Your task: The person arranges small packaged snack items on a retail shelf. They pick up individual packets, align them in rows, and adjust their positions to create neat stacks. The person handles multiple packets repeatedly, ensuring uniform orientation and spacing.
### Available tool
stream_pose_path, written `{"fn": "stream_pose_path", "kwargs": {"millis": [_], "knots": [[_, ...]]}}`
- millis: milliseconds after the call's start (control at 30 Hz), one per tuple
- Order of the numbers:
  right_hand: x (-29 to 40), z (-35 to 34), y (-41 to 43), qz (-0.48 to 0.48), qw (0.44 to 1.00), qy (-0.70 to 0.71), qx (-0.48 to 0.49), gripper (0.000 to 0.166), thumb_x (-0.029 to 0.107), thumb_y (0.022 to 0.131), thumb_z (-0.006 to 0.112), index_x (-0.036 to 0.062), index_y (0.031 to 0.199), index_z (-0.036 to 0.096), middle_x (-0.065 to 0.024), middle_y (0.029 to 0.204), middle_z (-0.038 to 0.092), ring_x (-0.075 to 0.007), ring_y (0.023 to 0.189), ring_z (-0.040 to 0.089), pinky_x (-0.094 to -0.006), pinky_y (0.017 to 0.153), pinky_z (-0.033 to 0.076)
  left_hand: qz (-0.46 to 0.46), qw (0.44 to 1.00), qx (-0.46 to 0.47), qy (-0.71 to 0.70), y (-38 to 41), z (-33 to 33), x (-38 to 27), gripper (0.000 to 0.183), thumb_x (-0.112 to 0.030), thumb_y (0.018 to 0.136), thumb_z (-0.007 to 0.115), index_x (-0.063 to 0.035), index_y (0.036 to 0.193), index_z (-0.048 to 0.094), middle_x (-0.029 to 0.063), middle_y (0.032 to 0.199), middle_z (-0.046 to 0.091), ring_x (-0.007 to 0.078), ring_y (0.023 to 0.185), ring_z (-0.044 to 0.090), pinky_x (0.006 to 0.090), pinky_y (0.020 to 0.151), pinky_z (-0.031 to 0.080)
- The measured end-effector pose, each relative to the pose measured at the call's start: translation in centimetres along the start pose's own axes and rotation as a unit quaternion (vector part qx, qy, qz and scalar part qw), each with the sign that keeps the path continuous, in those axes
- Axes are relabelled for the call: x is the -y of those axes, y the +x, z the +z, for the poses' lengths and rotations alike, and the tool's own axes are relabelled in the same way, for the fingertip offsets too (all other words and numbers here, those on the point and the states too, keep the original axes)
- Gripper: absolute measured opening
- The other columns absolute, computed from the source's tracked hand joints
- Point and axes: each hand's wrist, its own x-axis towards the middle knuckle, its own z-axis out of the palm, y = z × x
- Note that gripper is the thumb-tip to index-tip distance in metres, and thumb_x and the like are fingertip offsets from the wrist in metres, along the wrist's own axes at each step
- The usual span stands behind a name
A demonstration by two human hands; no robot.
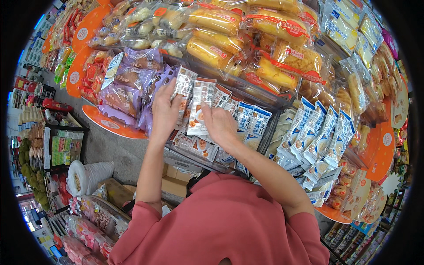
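Observation:
A row of brown-and-white snack sachets (200,89) stands upright in a clear plastic display bin (276,116). My left hand (165,107) is at the left end of the row, its thumb and fingers against the edge of the leftmost sachet (186,79); how firmly it grips is hidden. My right hand (220,126) has its fingers bent, holding the front sachet (196,124). Blue-and-white sachets (258,122) stand to the right in the same bin. More brown-and-white sachets (192,142) lie lower, by the bin's front wall.
Purple-wrapped cakes (121,96) fill a bin on the left. Bagged bread loaves (215,49) are piled behind. Blue-and-white sachets (314,132) overfill the bin to the right. Orange display panels (112,122) jut out at the sides. An open cardboard box (174,182) sits below, beside a plastic-covered roll (87,177).

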Motion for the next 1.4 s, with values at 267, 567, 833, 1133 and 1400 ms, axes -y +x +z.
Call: {"fn": "stream_pose_path", "kwargs": {"millis": [267,567,833,1133,1400], "knots": [[-1.5,0.8,2.0,-0.042,0.987,-0.15,-0.027,0.068,0.051,0.102,0.038,-0.0013,0.078,0.073,-0.0258,0.074,0.068,-0.0432,0.072,0.069,-0.0502,0.068,0.055,0.071,0.987,-0.1,0.106,-0.1,0.9,-1.7,0.037,-0.009,0.091,0.065,0.0028,0.126,0.06,0.0193,0.117,0.062,0.0353,0.107,0.059,0.0415,0.094,0.046],[-2.8,-0.5,1.9,-0.059,0.99,-0.076,0.107,0.069,0.053,0.101,0.04,-0.0049,0.083,0.073,-0.0276,0.081,0.069,-0.0437,0.083,0.069,-0.049,0.074,0.055,-0.023,0.988,-0.108,0.106,-11.2,-1.2,-0.5,0.01,-0.009,0.088,0.069,-0.0002,0.091,0.066,0.0113,0.082,0.065,0.0286,0.082,0.061,0.0384,0.072,0.049],[-1.5,-1.1,0.8,-0.069,0.984,-0.153,0.066,0.061,0.052,0.099,0.045,0.0042,0.078,0.075,-0.0128,0.071,0.071,-0.0329,0.076,0.07,-0.0424,0.073,0.054,-0.101,0.926,0.134,0.339,-10.8,1.5,0.8,0.032,-0.029,0.084,0.075,0.0006,0.083,0.063,0.0176,0.08,0.07,0.0364,0.072,0.069,0.0428,0.065,0.054],[-2.0,-5.7,-3.1,-0.186,0.958,-0.214,-0.043,0.039,0.039,0.093,0.064,0.0036,0.078,0.071,-0.0181,0.069,0.066,-0.0377,0.068,0.066,-0.0462,0.062,0.052,-0.12,0.882,0.282,0.359,-8.4,1.7,2.4,0.066,-0.062,0.061,0.083,-0.0022,0.088,0.075,0.0177,0.087,0.073,0.0337,0.084,0.072,0.0434,0.074,0.056],[-3.0,-6.8,-5.1,-0.21,0.957,-0.198,-0.025,0.029,0.032,0.09,0.068,0.0054,0.079,0.07,-0.0154,0.064,0.064,-0.0358,0.064,0.065,-0.0439,0.059,0.05,-0.167,0.838,0.405,0.324,-7.6,2.8,3.1,0.076,-0.062,0.061,0.084,0.0024,0.101,0.074,0.0192,0.104,0.073,0.034,0.098,0.071,0.0411,0.082,0.055]]}}
